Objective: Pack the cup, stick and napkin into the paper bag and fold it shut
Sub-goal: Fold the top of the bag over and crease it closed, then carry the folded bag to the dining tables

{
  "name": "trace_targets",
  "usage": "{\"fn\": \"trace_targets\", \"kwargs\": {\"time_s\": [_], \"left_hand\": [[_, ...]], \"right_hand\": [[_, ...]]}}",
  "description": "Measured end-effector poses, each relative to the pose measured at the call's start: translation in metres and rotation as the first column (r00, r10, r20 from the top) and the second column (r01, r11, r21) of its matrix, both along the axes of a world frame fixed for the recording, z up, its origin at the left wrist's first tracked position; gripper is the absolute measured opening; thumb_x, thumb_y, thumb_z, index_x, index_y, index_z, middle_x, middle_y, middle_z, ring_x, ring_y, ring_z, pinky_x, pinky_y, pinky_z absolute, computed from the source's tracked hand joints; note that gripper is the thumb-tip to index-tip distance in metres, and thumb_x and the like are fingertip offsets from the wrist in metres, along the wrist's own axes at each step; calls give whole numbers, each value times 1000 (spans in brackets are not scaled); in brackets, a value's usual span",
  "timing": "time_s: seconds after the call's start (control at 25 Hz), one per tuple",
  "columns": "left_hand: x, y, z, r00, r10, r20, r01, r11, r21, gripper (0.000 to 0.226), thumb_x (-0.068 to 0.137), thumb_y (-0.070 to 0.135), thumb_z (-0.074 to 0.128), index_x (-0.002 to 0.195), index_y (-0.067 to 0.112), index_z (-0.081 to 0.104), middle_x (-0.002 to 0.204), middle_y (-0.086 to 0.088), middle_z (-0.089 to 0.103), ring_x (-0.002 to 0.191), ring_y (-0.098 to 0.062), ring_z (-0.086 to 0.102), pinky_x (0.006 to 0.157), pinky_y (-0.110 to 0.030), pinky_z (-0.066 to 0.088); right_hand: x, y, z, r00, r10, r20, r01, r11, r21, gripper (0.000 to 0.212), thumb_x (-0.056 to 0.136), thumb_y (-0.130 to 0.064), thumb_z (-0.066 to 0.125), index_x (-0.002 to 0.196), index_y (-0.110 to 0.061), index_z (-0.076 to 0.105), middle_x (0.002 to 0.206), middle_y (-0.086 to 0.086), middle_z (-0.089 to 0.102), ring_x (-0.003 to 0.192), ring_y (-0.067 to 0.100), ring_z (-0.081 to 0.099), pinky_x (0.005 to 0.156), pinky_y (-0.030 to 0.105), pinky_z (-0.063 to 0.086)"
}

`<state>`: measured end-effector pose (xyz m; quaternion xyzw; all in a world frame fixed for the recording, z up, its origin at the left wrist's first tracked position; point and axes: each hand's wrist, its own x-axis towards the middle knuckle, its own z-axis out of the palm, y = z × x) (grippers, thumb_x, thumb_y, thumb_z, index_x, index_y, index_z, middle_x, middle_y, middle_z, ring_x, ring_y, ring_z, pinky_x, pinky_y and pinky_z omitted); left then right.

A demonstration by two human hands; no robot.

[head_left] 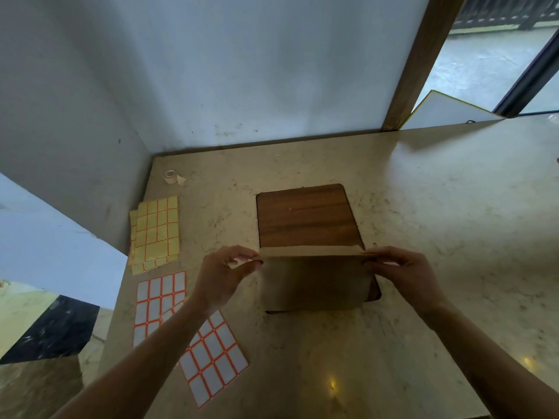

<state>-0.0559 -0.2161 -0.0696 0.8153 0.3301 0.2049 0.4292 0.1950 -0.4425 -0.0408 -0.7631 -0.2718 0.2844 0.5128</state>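
Observation:
A brown paper bag [316, 282] stands on the near part of a dark wooden board [305, 219] in the middle of the counter. Its top edge is a straight folded strip. My left hand [225, 278] pinches the top left corner of the bag. My right hand [402, 275] pinches the top right corner. The cup, stick and napkin are not visible; the inside of the bag is hidden.
Left of the board lie sheets of yellow labels [155, 232] and white labels with orange borders [160, 300], with another white sheet [213, 358] nearer me. A small tape roll [171, 176] sits near the back left corner. White walls enclose the marble counter [438, 222] at back and left.

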Motion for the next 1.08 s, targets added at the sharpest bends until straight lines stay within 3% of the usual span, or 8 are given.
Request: {"fn": "trace_targets", "kwargs": {"time_s": [0.12,0.28,0.36,0.48,0.64,0.88,1.08], "left_hand": [[1,-3,-3,999,6,54,-7,1000,29,10,81,33,69,89,29,74,86,11,72,81,-13,66,72,-46,54],[2,-16,1,992,85,90,-93,991,92,24,82,19,70,86,43,68,83,17,72,78,-10,65,67,-27,51],[3,-21,2,986,139,94,-150,980,128,26,82,16,71,86,42,68,82,20,71,79,-6,63,68,-22,47],[4,-22,6,979,191,74,-200,969,144,18,83,13,72,89,30,72,85,15,70,80,-8,61,72,-34,49],[2,-20,24,976,208,56,-215,961,176,12,83,16,71,90,25,72,87,8,70,82,-13,62,75,-44,53],[-6,-28,96,947,266,179,-292,946,139,13,84,10,69,87,22,70,84,6,68,80,-7,61,70,-18,45],[-25,-44,155,892,340,297,-376,924,71,6,87,11,66,87,16,69,89,0,68,87,-7,62,72,-11,48]], "right_hand": [[-5,-4,-4,998,-57,-31,58,998,12,20,80,-2,68,89,-18,76,91,-3,74,80,-4,66,73,17,48],[-7,-1,-10,993,-101,-55,103,994,38,18,80,-3,69,88,-18,76,89,0,74,76,-2,67,73,19,50],[-4,1,-11,995,-98,-35,100,994,38,17,79,-4,71,89,-17,76,87,0,74,73,-3,67,71,17,52],[-1,6,-5,996,-76,37,74,996,39,16,79,-6,71,91,-15,77,87,-1,74,76,-2,65,66,10,49],[8,13,18,999,11,50,-16,995,96,19,78,-6,72,86,-23,76,88,-4,74,81,1,67,77,20,51],[22,26,80,985,157,77,-171,954,247,18,78,-5,72,89,-18,74,90,1,74,86,9,69,77,20,51],[21,44,143,952,277,127,-304,877,371,21,75,-2,73,82,-22,72,80,-5,74,77,6,69,66,15,53]]}}
